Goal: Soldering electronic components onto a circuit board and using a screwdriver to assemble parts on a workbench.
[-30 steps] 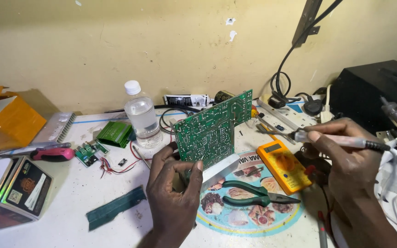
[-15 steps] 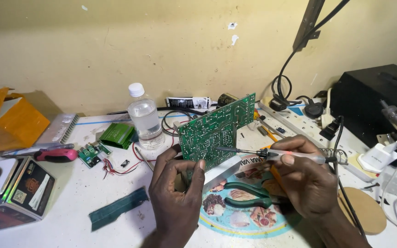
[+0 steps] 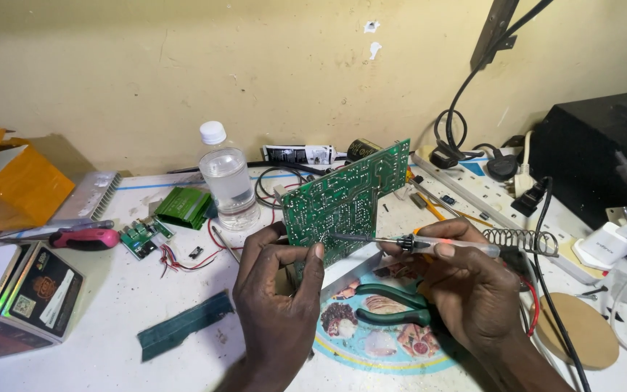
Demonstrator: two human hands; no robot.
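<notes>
Circuit board point(image 3: 346, 203) green, solder-dotted, propped upright on counter point(image 3: 110, 305), near water bottle point(image 3: 226, 178). Pinched at lower edge by left hand point(image 3: 277, 290). Soldering iron point(image 3: 415, 243) gripped in right hand point(image 3: 466, 283), tip touching board.

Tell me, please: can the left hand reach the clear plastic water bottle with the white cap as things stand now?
Probably yes, but not at once. The left hand holds the green circuit board upright; the clear plastic water bottle with the white cap stands just beyond it to the left, with only thin wires between.
</notes>
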